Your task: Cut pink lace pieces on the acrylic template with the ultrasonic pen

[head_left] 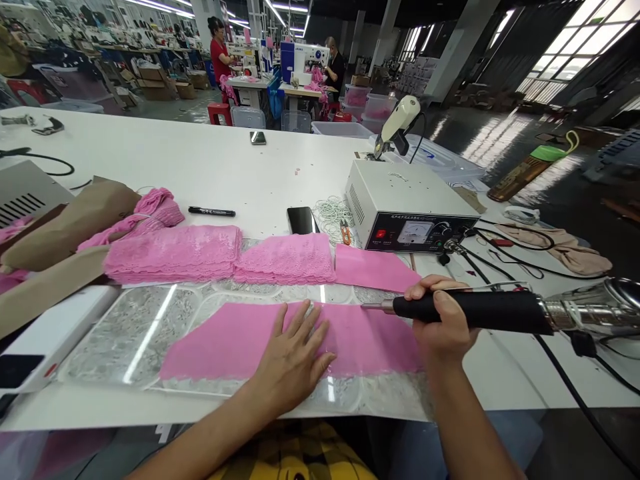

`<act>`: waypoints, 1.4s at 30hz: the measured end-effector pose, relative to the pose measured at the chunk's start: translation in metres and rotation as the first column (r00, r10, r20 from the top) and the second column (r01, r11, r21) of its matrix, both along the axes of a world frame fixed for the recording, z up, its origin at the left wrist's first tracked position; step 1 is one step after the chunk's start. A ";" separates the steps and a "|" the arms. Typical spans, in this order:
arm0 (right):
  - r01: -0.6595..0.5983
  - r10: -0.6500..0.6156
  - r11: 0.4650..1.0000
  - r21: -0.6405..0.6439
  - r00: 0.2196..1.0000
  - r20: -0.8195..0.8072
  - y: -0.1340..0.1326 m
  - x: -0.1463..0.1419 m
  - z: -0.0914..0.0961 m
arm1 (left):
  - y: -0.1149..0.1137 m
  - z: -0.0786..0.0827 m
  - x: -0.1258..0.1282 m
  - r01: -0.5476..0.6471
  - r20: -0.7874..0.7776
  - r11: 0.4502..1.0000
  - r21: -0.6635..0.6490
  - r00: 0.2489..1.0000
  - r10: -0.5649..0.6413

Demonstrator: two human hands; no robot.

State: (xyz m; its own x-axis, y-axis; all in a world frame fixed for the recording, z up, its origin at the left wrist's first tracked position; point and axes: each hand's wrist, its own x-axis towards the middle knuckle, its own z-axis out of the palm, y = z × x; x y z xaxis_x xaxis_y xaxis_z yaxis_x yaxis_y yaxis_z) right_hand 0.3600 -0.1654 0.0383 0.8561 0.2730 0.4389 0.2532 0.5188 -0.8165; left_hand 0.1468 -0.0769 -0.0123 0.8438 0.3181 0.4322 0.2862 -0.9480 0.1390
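Note:
A flat pink fabric piece [220, 343] lies across a clear patterned mat [150, 333] on the white table. My left hand [295, 353] rests on the fabric with its fingers spread. In my right hand [445, 327] is a black-handled ultrasonic cutter [475, 310], its thin metal tip pointing left at the fabric's upper edge. Whether the tip touches the cloth I cannot tell. Behind the fabric sit a stack of pink lace pieces [175, 257], a second lace stack [285, 260] and a plain pink piece [373, 267].
A grey control box [420, 230] with a dial stands at the back right, cables running off it. Nearby are a phone [301, 220], orange thread snips [345, 232] and a black marker [211, 211]. At right is a bottle [525, 173]. Two people work at sewing machines behind.

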 end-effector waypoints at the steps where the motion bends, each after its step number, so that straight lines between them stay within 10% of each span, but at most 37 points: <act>1: 0.005 -0.005 1.000 0.002 1.000 -0.009 0.000 0.001 0.001 | 0.001 0.000 0.000 0.005 -0.005 1.000 0.009 1.000 -0.005; 9: 0.212 -0.210 0.976 0.050 0.977 -0.033 -0.019 0.025 0.009 | 0.002 -0.002 -0.001 0.001 0.006 0.999 0.046 1.000 -0.002; 42: 0.243 -0.240 0.970 0.015 0.964 -0.112 -0.053 0.028 0.008 | 0.003 -0.005 0.000 -0.010 0.059 0.998 0.063 0.998 0.007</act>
State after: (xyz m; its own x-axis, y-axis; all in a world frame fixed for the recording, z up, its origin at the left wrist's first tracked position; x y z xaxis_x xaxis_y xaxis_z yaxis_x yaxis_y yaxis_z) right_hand 0.3877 -0.2185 0.0460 0.9379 0.0413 0.3445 0.2846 0.4766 -0.8318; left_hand 0.1464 -0.0738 -0.0178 0.8135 0.2959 0.5007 0.2874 -0.9530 0.0962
